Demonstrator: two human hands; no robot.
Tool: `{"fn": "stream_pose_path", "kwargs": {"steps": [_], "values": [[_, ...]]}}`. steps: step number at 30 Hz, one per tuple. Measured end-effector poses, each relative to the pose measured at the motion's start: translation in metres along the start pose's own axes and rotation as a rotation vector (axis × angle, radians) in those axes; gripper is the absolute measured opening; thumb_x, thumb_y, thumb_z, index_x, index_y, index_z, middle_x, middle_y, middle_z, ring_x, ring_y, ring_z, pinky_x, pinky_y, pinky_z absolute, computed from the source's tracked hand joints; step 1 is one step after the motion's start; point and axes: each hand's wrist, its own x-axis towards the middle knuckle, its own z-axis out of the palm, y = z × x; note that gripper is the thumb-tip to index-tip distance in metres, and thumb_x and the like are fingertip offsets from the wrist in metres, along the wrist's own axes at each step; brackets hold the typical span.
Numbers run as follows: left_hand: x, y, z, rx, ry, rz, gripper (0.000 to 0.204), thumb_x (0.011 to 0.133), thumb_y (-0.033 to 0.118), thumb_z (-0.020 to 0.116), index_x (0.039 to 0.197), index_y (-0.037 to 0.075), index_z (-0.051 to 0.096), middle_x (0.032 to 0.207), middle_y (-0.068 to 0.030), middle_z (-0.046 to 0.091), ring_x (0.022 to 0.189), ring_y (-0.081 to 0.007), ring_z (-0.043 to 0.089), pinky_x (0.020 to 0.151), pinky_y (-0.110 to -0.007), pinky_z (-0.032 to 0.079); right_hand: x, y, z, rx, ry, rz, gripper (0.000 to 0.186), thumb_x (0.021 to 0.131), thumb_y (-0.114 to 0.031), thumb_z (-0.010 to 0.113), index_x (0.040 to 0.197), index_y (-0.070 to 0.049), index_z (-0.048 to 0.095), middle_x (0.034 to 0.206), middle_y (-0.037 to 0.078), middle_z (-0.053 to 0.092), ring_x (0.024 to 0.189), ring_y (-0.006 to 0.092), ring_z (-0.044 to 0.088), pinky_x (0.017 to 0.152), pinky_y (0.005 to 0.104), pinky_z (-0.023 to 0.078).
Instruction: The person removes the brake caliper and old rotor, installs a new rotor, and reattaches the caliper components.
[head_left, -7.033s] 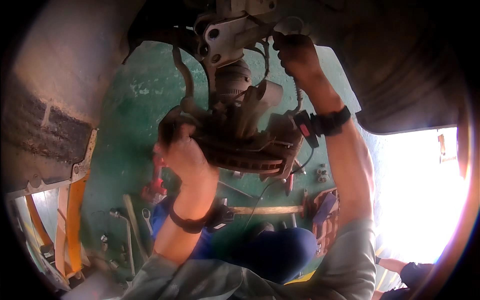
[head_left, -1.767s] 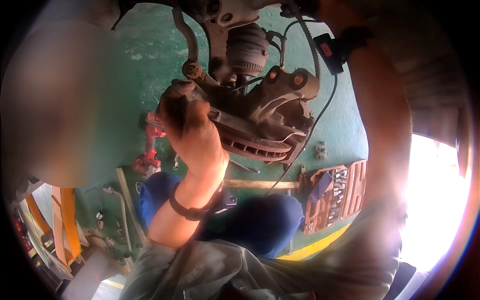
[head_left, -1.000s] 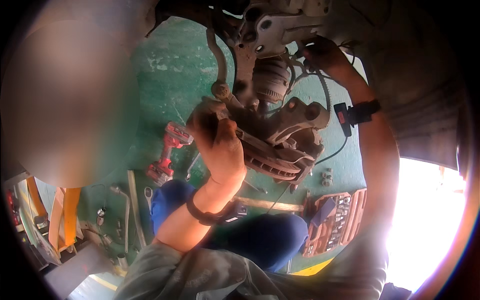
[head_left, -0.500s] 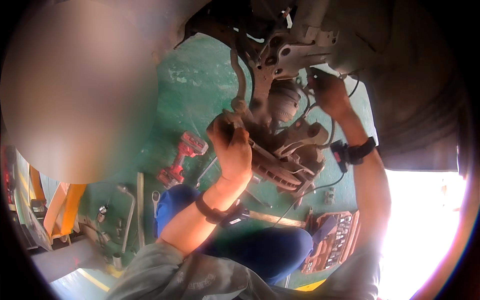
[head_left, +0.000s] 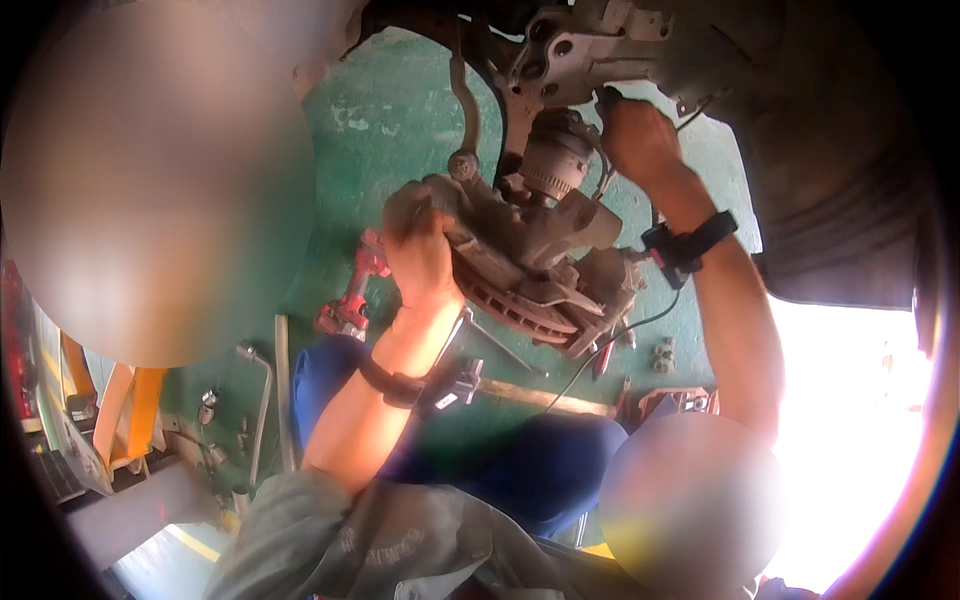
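A rusty wheel hub assembly hangs under the vehicle, with a vented brake disc (head_left: 520,314) facing me and a steering knuckle (head_left: 575,228) behind it. My left hand (head_left: 418,245) is closed round the disc's left end, its fingers partly hidden. Higher up on the right, my right hand (head_left: 640,140) is curled beside the ribbed axle joint (head_left: 556,160). Whatever lies within its fingers is hidden. Above it is a metal suspension arm (head_left: 595,62) with round holes. A thin cable (head_left: 648,318) runs down past my right wrist.
On the green floor lie a red cordless power tool (head_left: 350,300), a bent wrench (head_left: 265,400), a wooden handle (head_left: 545,397), several sockets and nuts (head_left: 663,355), and a tool case (head_left: 675,402). Dark bodywork (head_left: 840,200) hangs at right. Orange-edged items (head_left: 150,410) stand at left.
Both hands have shifted up and left in view. The hub assembly has swung left, away from the suspension arm, exposing more of the axle joint. My left arm now covers part of the power tool.
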Motion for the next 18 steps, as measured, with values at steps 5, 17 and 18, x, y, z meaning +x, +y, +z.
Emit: {"fn": "stream_pose_path", "kwargs": {"steps": [5, 17, 18], "values": [[0.001, 0.007, 0.005, -0.016, 0.036, -0.130, 0.027, 0.084, 0.001, 0.049, 0.108, 0.005, 0.061, 0.082, -0.0033, 0.059, 0.075, -0.0128, 0.054, 0.073, -0.026, 0.044, 0.012, 0.013, 0.010, -0.139, 0.074, -0.196, 0.019, 0.085, -0.019, 0.056, 0.094, -0.007, 0.067, 0.094, 0.016, 0.070, 0.093, 0.0334, 0.068, 0.079, 0.0472, 0.055], [0.022, -0.010, -0.025, 0.050, -0.077, -0.019, 0.028, 0.084, -0.001, 0.049, 0.109, 0.001, 0.061, 0.084, -0.0021, 0.059, 0.074, -0.0118, 0.053, 0.074, -0.025, 0.044, -0.023, -0.023, -0.018, -0.035, 0.215, 0.039, 0.030, 0.094, -0.023, 0.054, 0.114, -0.003, 0.061, 0.100, 0.020, 0.067, 0.090, 0.0381, 0.065, 0.080, 0.0477, 0.053], [0.021, -0.014, -0.023, 0.047, -0.060, 0.006, 0.029, 0.084, -0.001, 0.049, 0.109, 0.001, 0.062, 0.084, -0.0023, 0.059, 0.074, -0.0118, 0.053, 0.073, -0.025, 0.044, -0.024, -0.018, -0.015, -0.041, 0.217, 0.048, 0.030, 0.094, -0.023, 0.054, 0.114, -0.003, 0.061, 0.100, 0.020, 0.067, 0.090, 0.0381, 0.065, 0.080, 0.0477, 0.053]]}}
